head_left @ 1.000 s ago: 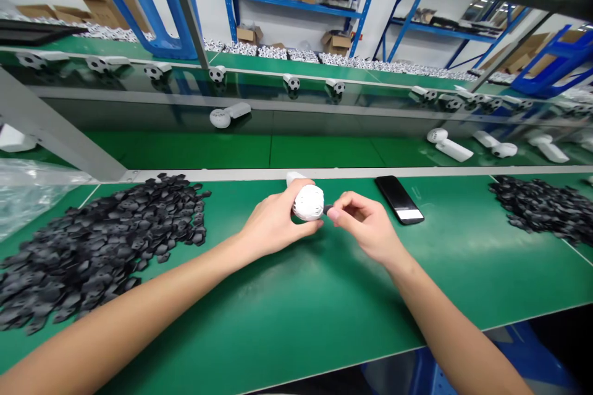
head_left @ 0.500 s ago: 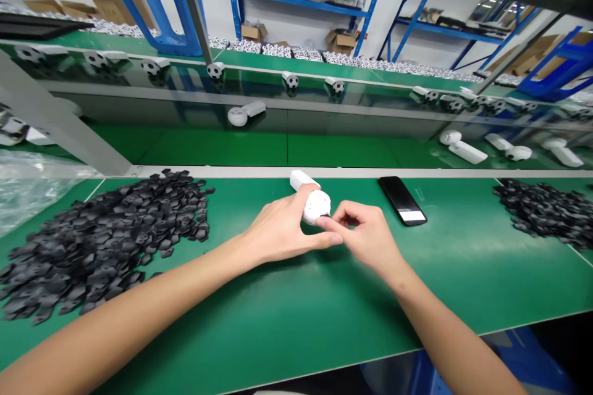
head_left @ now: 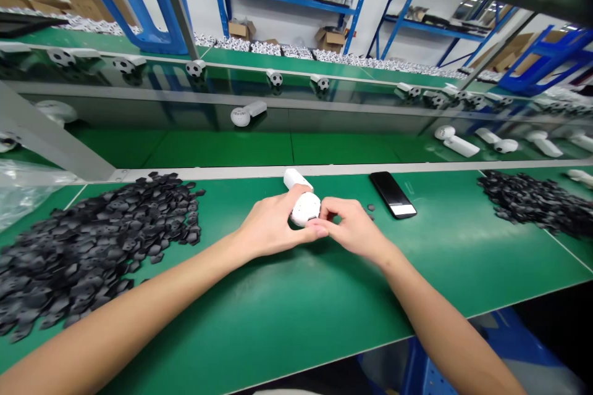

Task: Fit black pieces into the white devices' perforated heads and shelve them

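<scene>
Black pieces (head_left: 99,253) heaped left, phone (head_left: 391,194) right of white housing (head_left: 306,208)

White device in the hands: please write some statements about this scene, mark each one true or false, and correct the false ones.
1. The left hand holds the white device. True.
2. The right hand is far from the white device. False: its fingers are against the device.
3. The phone lies to the left of the white device. False: it lies to the right, on the green bench.
4. The black patches form two piles, one on each side of the hands. True.
</scene>
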Demonstrator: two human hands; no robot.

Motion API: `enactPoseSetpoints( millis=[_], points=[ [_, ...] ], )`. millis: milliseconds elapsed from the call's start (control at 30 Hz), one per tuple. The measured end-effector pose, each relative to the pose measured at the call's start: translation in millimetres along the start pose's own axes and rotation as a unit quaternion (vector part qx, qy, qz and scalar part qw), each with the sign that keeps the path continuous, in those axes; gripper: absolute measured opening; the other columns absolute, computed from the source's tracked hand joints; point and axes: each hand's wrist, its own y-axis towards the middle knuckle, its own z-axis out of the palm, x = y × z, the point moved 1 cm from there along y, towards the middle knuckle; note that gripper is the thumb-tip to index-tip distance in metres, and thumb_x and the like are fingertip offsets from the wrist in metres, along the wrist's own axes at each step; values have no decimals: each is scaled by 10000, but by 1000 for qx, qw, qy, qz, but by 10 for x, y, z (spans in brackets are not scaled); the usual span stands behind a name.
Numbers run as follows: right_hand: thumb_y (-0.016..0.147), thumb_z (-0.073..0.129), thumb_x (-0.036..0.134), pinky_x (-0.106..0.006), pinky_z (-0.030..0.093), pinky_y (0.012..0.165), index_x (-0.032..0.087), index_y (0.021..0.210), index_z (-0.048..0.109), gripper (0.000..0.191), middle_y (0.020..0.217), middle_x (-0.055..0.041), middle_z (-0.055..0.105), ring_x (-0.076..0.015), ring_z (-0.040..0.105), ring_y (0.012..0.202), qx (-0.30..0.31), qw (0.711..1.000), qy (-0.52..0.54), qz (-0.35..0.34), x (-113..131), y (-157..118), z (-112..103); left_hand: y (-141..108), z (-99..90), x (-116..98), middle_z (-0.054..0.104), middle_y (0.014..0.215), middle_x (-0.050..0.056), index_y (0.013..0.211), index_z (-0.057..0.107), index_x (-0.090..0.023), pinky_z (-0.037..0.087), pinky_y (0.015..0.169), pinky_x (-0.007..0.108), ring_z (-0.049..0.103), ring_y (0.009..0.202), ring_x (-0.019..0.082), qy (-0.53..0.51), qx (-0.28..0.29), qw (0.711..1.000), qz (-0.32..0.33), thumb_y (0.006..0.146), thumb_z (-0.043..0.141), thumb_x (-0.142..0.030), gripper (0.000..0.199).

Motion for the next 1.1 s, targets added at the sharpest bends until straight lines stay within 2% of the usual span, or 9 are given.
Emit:
enactPoseSetpoints(
  millis=[100,200,267,367,500,600,767,967,1100],
  points=[
    [1079,514,442,-290,459,728,205,874,697,363,839,-10,718,-165,624,778,133,991,18,-5,-53,-5,-212,8,65,84,774,1154,51,1447,475,-310,492,733,362,744,953,318,59,-6,998,28,920,576,-739,687],
    [1109,423,463,-291,504,735,217,1115,738,400,897,-28,748,-171,676,793,116,992,5,50,-143,-49,-501,17,128,127,769,1224,36,1417,523,-319,480,702,347,752,975,306,121,8,991,53,934,596,-664,598],
    [1085,460,515,-283,497,662,213,1037,735,411,829,-26,735,-169,670,726,85,990,-42,105,-222,-84,-662,18,155,129,774,1208,21,1401,539,-319,460,657,344,754,937,299,150,27,986,63,927,603,-654,584],
    [995,617,511,-278,492,601,214,900,696,322,761,-21,742,-177,680,682,143,966,-106,190,-349,-135,-783,20,174,117,781,1158,17,1398,550,-316,440,627,343,751,930,295,172,24,983,63,921,601,-659,590],
    [896,723,494,-292,518,558,207,836,666,299,722,-48,762,-199,702,613,209,927,-117,288,-487,-187,-787,28,193,112,766,1208,31,1391,561,-302,453,647,347,742,1013,302,177,13,981,73,935,585,-642,570],
    [827,785,497,-286,512,535,209,800,661,315,744,-66,780,-218,732,632,221,917,-118,309,-553,-190,-751,35,192,128,765,1223,34,1410,540,-281,468,672,361,749,977,297,161,17,984,74,961,562,-593,547],
    [809,791,497,-284,500,522,206,741,650,331,630,-59,741,-227,732,603,225,904,-139,335,-605,-155,-734,43,153,165,753,1287,41,1431,528,-273,503,745,395,754,981,306,120,8,990,74,975,559,-588,555],
    [863,706,379,-297,557,561,195,702,632,255,650,-69,750,-217,731,581,219,908,-128,333,-589,-153,-745,38,193,186,737,1341,15,1423,562,-319,536,820,408,743,1067,321,79,2,995,59,926,640,-605,579],
    [875,655,264,-288,581,577,195,771,657,125,742,-51,775,-214,760,640,197,939,-76,270,-532,-131,-702,45,227,251,754,1280,9,1504,520,-370,540,868,390,731,1053,292,-16,-46,999,-4,895,701,-596,675]
  ],
)
